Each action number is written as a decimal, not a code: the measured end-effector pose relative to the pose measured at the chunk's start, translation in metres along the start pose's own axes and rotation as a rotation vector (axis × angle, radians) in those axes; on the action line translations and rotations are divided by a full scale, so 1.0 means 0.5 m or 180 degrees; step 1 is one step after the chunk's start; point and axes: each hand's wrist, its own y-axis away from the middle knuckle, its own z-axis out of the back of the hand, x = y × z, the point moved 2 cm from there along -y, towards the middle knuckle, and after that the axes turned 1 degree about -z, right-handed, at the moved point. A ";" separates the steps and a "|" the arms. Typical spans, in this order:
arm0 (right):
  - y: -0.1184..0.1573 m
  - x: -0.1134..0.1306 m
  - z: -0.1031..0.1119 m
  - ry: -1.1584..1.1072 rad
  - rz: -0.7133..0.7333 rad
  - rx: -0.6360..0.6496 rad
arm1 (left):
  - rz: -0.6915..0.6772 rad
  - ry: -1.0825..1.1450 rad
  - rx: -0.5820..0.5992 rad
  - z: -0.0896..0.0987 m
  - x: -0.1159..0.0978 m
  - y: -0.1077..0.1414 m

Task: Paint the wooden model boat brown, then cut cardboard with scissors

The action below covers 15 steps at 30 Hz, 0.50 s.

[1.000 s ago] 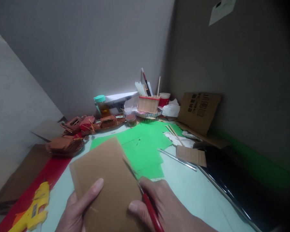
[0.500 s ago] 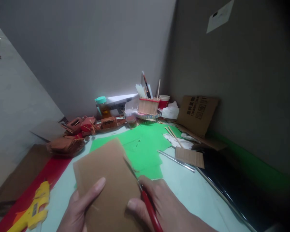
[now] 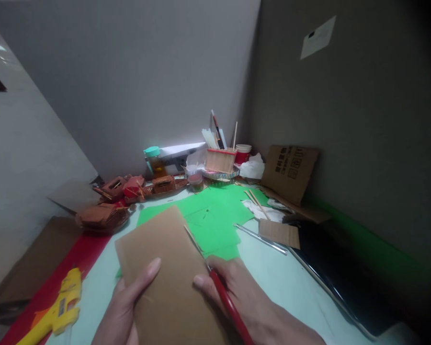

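Note:
My left hand (image 3: 131, 299) grips a flat brown piece of cardboard (image 3: 168, 273) by its left side, thumb on the upper face and fingers hidden underneath. In my right hand (image 3: 233, 287) is a knife (image 3: 227, 299) with a long red handle. Its thin blade points away from me and lies along the cardboard's right edge. The right thumb rests on or close to the cardboard's face. Behind the cardboard, a green sheet (image 3: 215, 211) covers part of the pale tabletop (image 3: 269, 282).
A yellow glue gun (image 3: 66, 302) lies at left. Brown model boats (image 3: 104, 215), a teal-lidded jar (image 3: 154, 160) and a wooden holder (image 3: 221, 160) with brushes and sticks stand behind. At right are a cardboard scrap (image 3: 279, 233), a metallic rod (image 3: 260, 238), a cardboard box piece (image 3: 290, 172) and a black glossy item (image 3: 330, 268).
The view has shifted slightly. Both hands, the cardboard and the knife appear a little further right, with the knife still along the same edge and both grips alike.

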 end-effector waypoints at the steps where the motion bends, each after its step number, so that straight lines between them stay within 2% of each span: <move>1: 0.003 0.005 0.006 0.0001 0.0048 -0.0003 | -0.0050 0.0024 0.0095 0.003 -0.008 0.000; 3: 0.012 0.015 0.019 0.0064 0.0194 -0.0057 | -0.0590 -0.0154 0.0208 0.011 -0.040 -0.003; 5: 0.022 0.023 0.028 0.0175 0.0254 -0.0043 | -0.1583 -0.0740 0.0105 0.022 -0.086 -0.004; 7: 0.030 0.028 0.033 0.0279 0.0272 0.0021 | -0.1928 -0.1313 0.0031 0.029 -0.127 -0.006; 11: 0.043 0.033 0.035 0.0384 0.0249 0.0116 | -0.2141 -0.2487 0.0235 0.017 -0.180 0.000; 15: 0.055 0.041 0.037 0.0469 0.0249 0.0153 | -0.1959 -0.3047 0.0455 -0.004 -0.196 0.010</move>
